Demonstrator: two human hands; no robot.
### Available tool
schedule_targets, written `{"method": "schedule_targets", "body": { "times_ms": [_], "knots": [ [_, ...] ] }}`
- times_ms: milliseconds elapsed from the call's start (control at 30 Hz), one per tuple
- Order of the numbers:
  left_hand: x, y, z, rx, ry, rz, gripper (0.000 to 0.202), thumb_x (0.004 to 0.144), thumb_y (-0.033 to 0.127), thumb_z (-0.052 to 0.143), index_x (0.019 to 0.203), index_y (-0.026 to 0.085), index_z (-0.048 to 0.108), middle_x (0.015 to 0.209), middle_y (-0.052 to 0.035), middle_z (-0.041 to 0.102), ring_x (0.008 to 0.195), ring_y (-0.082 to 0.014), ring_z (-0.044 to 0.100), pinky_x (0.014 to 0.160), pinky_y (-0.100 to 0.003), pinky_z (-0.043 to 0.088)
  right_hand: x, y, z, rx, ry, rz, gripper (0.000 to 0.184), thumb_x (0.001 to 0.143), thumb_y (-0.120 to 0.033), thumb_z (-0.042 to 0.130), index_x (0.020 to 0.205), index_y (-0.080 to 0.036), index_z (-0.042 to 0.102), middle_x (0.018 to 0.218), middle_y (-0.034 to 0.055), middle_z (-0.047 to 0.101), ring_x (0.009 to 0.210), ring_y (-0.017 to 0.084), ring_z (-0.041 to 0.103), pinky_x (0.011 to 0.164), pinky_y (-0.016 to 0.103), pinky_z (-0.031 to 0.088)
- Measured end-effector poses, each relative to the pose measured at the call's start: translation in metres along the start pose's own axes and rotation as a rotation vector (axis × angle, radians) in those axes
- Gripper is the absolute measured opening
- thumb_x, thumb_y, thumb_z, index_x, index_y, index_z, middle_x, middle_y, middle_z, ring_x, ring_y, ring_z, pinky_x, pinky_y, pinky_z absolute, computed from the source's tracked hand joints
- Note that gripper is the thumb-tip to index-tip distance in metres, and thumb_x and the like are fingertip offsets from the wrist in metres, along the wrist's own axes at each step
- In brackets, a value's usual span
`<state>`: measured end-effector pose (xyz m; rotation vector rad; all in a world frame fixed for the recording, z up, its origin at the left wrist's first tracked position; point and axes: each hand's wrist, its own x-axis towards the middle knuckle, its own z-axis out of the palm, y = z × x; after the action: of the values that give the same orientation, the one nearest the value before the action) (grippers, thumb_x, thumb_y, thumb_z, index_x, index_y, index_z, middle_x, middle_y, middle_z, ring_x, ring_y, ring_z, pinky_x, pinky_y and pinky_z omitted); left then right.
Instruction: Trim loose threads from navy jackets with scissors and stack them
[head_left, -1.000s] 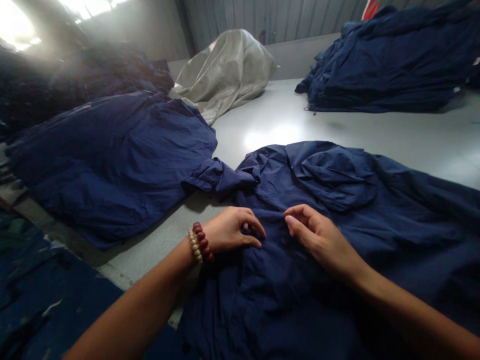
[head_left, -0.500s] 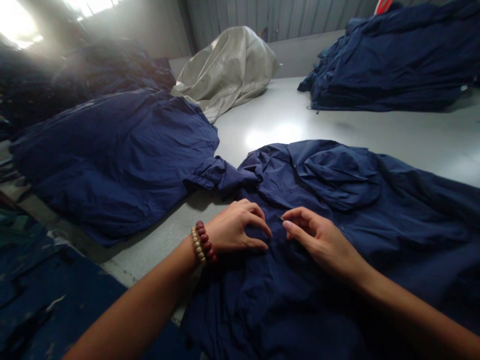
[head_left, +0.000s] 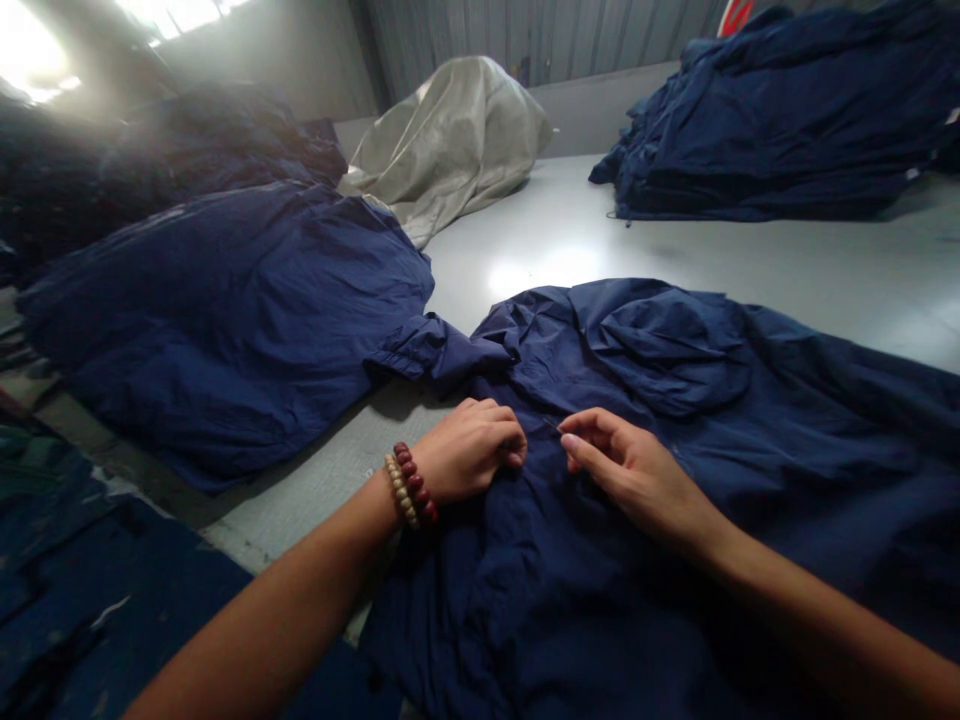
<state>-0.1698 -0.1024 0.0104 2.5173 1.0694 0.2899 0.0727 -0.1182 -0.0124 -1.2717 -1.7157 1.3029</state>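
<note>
A navy blue garment (head_left: 675,480) lies spread and wrinkled on the grey table (head_left: 675,260) in front of me. My left hand (head_left: 472,455), with a bead bracelet at the wrist, is curled into a fist that grips a fold of the garment's cloth. My right hand (head_left: 630,470) rests just to its right, thumb and forefinger pinched together on the garment, perhaps on a thin thread that I cannot make out clearly. The two hands are a few centimetres apart.
A heap of navy garments (head_left: 217,300) lies at the left, one sleeve reaching toward my garment. Another navy stack (head_left: 772,120) sits at the far right. A pale grey sack (head_left: 457,135) stands at the back. More dark cloth (head_left: 90,600) fills the lower left corner.
My left hand's fingers have curled tighter into the cloth. My right hand has crept slightly left and up, its pinch staying closed.
</note>
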Motion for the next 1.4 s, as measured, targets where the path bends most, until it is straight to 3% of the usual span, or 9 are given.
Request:
{"method": "schedule_targets", "body": {
  "times_ms": [167, 300, 500, 633, 800, 967, 1067, 1233, 1400],
  "knots": [
    [0.001, 0.001, -0.001, -0.065, 0.029, -0.082, 0.005, 0.095, 0.014, 0.067, 0.093, 0.017, 0.069, 0.1, -0.0044, 0.073, 0.096, -0.0199, 0.061, 0.086, -0.032, 0.04, 0.001, 0.0, 0.0, 0.043, -0.008, 0.018, 0.05, 0.092, -0.065, 0.064, 0.11, -0.019, 0.063, 0.079, 0.0006, 0.067, 0.055, 0.011, 0.05, 0.048, 0.026, 0.034],
    [0.0, -0.004, -0.004, -0.135, 0.007, -0.058, 0.004, 0.095, 0.019, 0.071, 0.096, 0.019, 0.075, 0.103, -0.004, 0.075, 0.1, -0.0196, 0.063, 0.09, -0.031, 0.042, 0.001, -0.001, 0.0, 0.035, -0.002, 0.025, 0.05, 0.091, -0.065, 0.066, 0.111, -0.019, 0.064, 0.078, 0.0005, 0.067, 0.056, 0.011, 0.051, 0.048, 0.025, 0.034],
    [-0.002, -0.008, -0.001, -0.145, 0.0, -0.013, 0.023, 0.081, 0.04, 0.089, 0.1, 0.028, 0.085, 0.107, -0.0026, 0.076, 0.104, -0.0206, 0.064, 0.093, -0.031, 0.042, 0.0, 0.001, -0.001, 0.057, -0.013, 0.029, 0.05, 0.092, -0.063, 0.065, 0.112, -0.018, 0.064, 0.08, 0.0007, 0.067, 0.055, 0.009, 0.048, 0.046, 0.024, 0.031],
    [-0.001, -0.007, 0.003, -0.242, 0.055, -0.065, 0.011, 0.082, 0.035, 0.088, 0.089, 0.027, 0.086, 0.097, -0.0014, 0.078, 0.096, -0.0185, 0.066, 0.089, -0.029, 0.045, 0.0, 0.001, -0.001, 0.044, -0.016, 0.022, 0.048, 0.093, -0.063, 0.065, 0.112, -0.019, 0.064, 0.08, 0.0008, 0.068, 0.054, 0.01, 0.048, 0.047, 0.025, 0.033],
    [-0.002, -0.003, 0.0, -0.445, 0.083, -0.204, 0.01, 0.075, 0.028, 0.091, 0.082, 0.022, 0.085, 0.088, -0.0015, 0.077, 0.088, -0.0176, 0.069, 0.083, -0.026, 0.05, 0.001, 0.0, 0.0, -0.015, -0.012, -0.007, 0.044, 0.094, -0.06, 0.064, 0.109, -0.019, 0.065, 0.079, 0.0005, 0.068, 0.064, 0.013, 0.057, 0.056, 0.026, 0.041],
    [-0.003, -0.002, -0.004, -0.457, 0.088, -0.274, 0.006, 0.078, 0.024, 0.087, 0.081, 0.02, 0.084, 0.084, -0.0012, 0.079, 0.085, -0.0173, 0.071, 0.082, -0.026, 0.05, -0.003, -0.001, 0.0, -0.183, -0.005, -0.069, 0.037, 0.097, -0.056, 0.061, 0.109, -0.021, 0.067, 0.081, 0.0011, 0.069, 0.072, 0.017, 0.062, 0.065, 0.029, 0.047],
    [-0.004, -0.005, -0.005, -0.291, 0.075, -0.193, 0.002, 0.082, 0.018, 0.083, 0.08, 0.02, 0.082, 0.089, -0.0021, 0.079, 0.09, -0.0174, 0.069, 0.085, -0.027, 0.049, -0.011, -0.001, 0.0, -0.343, -0.048, -0.246, 0.032, 0.098, -0.051, 0.061, 0.112, -0.023, 0.066, 0.08, 0.0007, 0.068, 0.068, 0.016, 0.061, 0.062, 0.028, 0.046],
    [-0.004, -0.007, -0.006, -0.082, 0.044, -0.102, 0.007, 0.087, 0.015, 0.077, 0.081, 0.018, 0.077, 0.092, -0.0039, 0.077, 0.094, -0.0192, 0.066, 0.086, -0.028, 0.047, -0.024, -0.004, 0.007, -0.488, -0.293, -0.774, 0.024, 0.103, -0.042, 0.056, 0.11, -0.021, 0.066, 0.085, 0.0047, 0.07, 0.073, 0.017, 0.061, 0.067, 0.03, 0.046],
    [-0.004, -0.006, -0.003, -0.115, 0.092, -0.162, 0.004, 0.087, 0.017, 0.077, 0.084, 0.019, 0.075, 0.09, -0.0028, 0.076, 0.092, -0.0199, 0.066, 0.084, -0.029, 0.045, -0.02, -0.003, 0.018, -0.595, -0.337, -0.86, 0.024, 0.108, -0.022, 0.043, 0.102, -0.019, 0.066, 0.081, 0.004, 0.066, 0.073, 0.016, 0.057, 0.067, 0.029, 0.044]
  ]
}}
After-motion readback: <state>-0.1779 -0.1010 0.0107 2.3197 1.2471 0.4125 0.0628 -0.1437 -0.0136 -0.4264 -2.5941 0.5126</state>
